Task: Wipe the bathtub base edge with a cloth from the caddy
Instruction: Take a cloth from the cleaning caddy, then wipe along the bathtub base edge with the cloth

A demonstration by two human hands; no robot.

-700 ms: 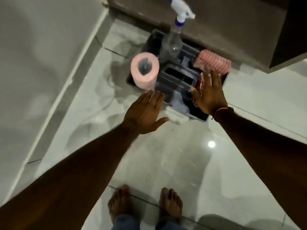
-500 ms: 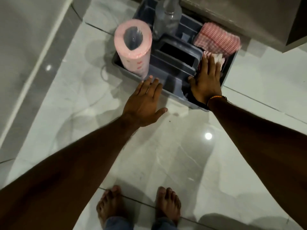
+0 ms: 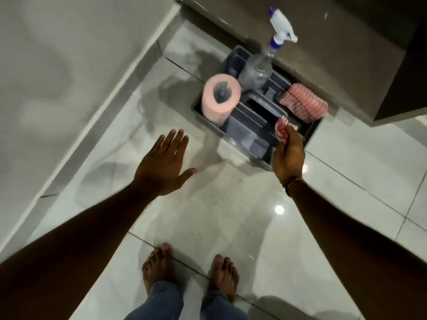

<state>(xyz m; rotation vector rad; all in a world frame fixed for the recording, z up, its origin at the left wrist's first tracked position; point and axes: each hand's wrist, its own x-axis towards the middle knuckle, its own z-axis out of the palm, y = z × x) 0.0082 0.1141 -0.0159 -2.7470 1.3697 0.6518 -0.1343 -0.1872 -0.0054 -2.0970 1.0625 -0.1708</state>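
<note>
A dark grey caddy [image 3: 310, 132] sits on the floor against a brown cabinet. My right hand [image 3: 288, 155] is over its near right corner, fingers closed on a red-and-white checked cloth [image 3: 282, 128] lifted just above the compartment. A second folded checked cloth [image 3: 303, 103] lies in the caddy's far right compartment. My left hand [image 3: 165, 162] hovers open and flat over the floor tiles, left of the caddy, holding nothing. The bathtub's pale side [image 3: 57, 65] fills the left, and its base edge [image 3: 99, 116] runs diagonally along the floor.
A pink paper roll [image 3: 219, 99] stands in the caddy's left compartment, with a clear spray bottle [image 3: 258, 68] behind it. The brown cabinet [image 3: 346, 42] overhangs at the top right. Glossy pale floor tiles [image 3: 219, 215] lie between the tub and the caddy. My bare feet [image 3: 189, 273] stand below.
My right hand has closed on a checked cloth and raised it out of the caddy. My left hand has drifted left, away from the caddy. The view has pulled back.
</note>
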